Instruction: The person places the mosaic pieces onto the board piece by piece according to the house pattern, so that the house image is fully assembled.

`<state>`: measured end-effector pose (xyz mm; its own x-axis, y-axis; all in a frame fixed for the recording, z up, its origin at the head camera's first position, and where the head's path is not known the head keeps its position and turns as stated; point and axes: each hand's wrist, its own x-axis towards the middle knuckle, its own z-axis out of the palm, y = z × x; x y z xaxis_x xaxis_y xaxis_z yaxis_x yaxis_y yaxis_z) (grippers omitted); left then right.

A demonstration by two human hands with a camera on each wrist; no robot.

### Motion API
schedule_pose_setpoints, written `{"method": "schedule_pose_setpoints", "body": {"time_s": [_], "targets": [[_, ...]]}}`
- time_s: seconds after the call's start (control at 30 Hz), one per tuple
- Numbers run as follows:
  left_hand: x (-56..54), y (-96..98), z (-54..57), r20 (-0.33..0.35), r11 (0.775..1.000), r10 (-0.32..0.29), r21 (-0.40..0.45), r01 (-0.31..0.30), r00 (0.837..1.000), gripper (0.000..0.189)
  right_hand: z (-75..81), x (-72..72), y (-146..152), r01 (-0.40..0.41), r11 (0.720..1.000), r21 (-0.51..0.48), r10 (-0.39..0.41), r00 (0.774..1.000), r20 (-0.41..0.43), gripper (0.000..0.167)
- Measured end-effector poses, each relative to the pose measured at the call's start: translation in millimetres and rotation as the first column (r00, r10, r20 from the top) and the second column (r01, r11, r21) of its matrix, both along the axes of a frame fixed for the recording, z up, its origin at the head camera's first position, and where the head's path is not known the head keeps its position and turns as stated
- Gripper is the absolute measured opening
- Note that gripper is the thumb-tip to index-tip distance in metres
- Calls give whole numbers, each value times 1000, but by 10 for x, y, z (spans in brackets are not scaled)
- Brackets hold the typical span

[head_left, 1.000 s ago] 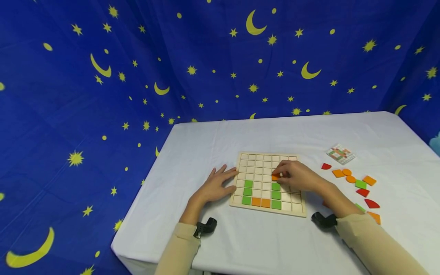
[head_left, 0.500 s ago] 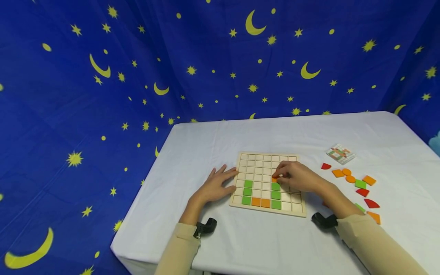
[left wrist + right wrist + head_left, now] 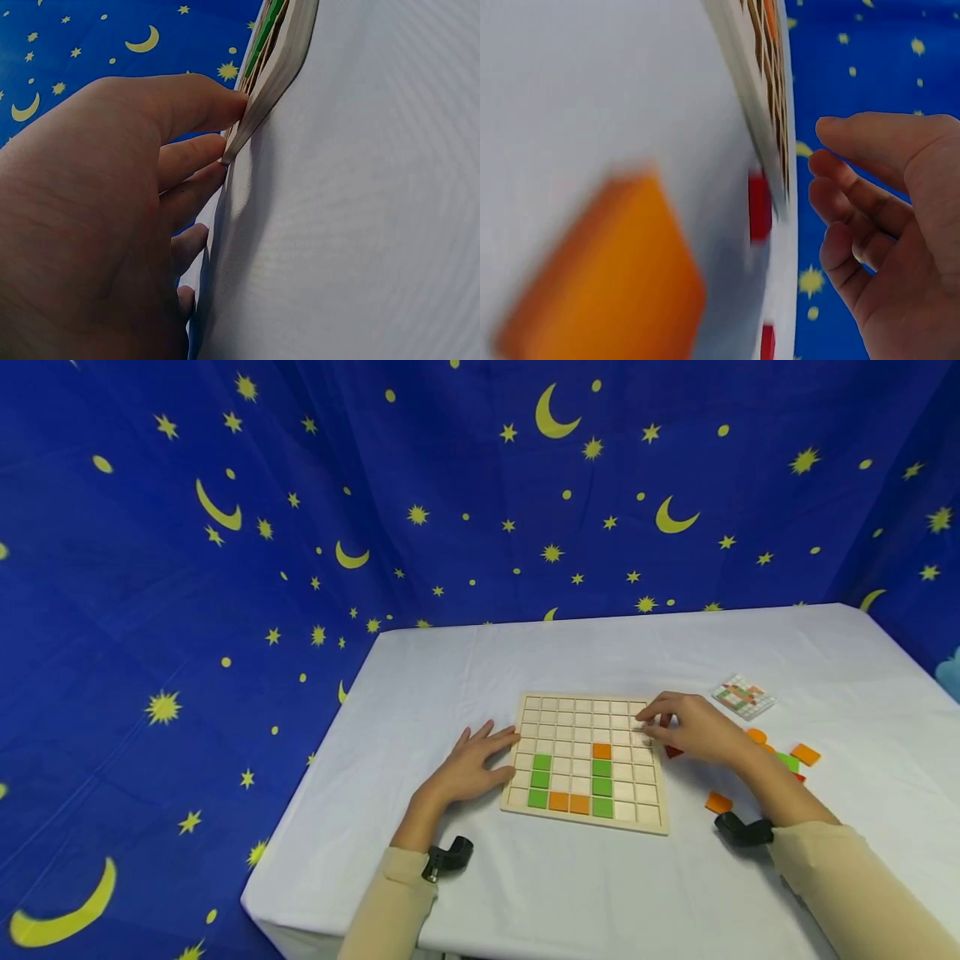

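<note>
A square wooden grid board (image 3: 536, 700) lies on the table. My left hand (image 3: 468, 767) rests at its left edge with fingers spread; in the left wrist view the thumb touches the frame. On the board, green square tiles (image 3: 602, 786) form two columns, joined by two orange squares (image 3: 568, 802) in the lowest row. Another orange square (image 3: 602, 751) caps the right column, lying in its cell. My right hand (image 3: 693, 727) hovers over the board's right edge with nothing between its loosely bent fingers. In the right wrist view this hand (image 3: 900, 217) shows thumb and fingertips apart.
A patterned card (image 3: 742, 696) lies behind the right hand. Loose orange tiles (image 3: 806, 754), red pieces (image 3: 760, 206) and a green tile (image 3: 789, 762) lie right of the board, some hidden by the right arm. One orange tile (image 3: 717, 802) sits near the wrist camera.
My right hand has let go of the orange square in the right column and moved right, to the board's edge. The left hand has stayed in place.
</note>
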<state>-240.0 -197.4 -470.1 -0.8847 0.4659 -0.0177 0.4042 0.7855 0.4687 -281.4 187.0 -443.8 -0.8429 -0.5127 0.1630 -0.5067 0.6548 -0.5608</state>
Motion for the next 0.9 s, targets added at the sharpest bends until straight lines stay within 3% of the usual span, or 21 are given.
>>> {"method": "schedule_pose_setpoints", "body": {"time_s": [0.27, 0.6, 0.9], "targets": [[4, 5, 4, -4, 1000, 2, 18, -2, 1000, 57, -28, -49, 331, 100, 993, 67, -98, 995, -32, 22], [12, 4, 9, -7, 999, 5, 33, -5, 1000, 57, -88, 30, 402, -31, 999, 21, 29, 995, 92, 33], [15, -1, 7, -3, 999, -2, 39, 2, 1000, 57, -137, 47, 455, -38, 998, 48, 31, 991, 129, 32]]}}
